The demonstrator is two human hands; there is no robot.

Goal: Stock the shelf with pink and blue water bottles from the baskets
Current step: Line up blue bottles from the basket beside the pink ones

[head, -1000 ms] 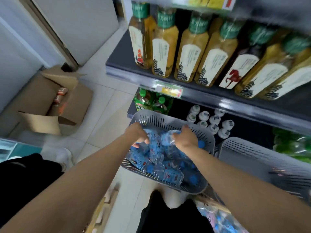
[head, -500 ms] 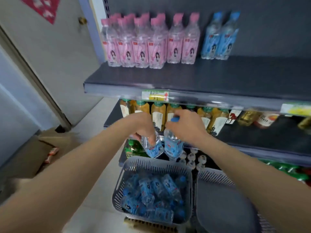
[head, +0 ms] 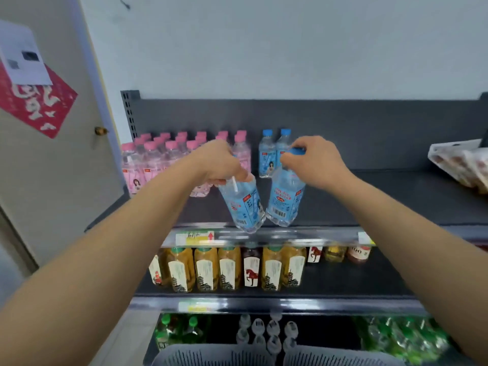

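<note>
My left hand (head: 220,163) grips the top of a blue water bottle (head: 244,204) that hangs tilted over the top shelf's front edge. My right hand (head: 314,161) holds a second blue bottle (head: 285,199) by its cap, just to the right of the first. Two blue bottles (head: 266,154) stand upright at the back of the dark top shelf (head: 383,196). Several pink bottles (head: 155,159) fill the shelf's left end. The rims of two grey baskets (head: 211,356) show at the bottom edge; their contents are out of view.
Amber tea bottles (head: 227,269) line the shelf below, with green and white-capped bottles (head: 264,331) under those. A packaged item (head: 459,165) lies at the top shelf's right end. A door with a red poster (head: 34,101) stands at the left.
Both hands have risen from the basket, each with a blue bottle, up to the top shelf's front. The view has tilted upward, and the baskets have dropped to the bottom edge.
</note>
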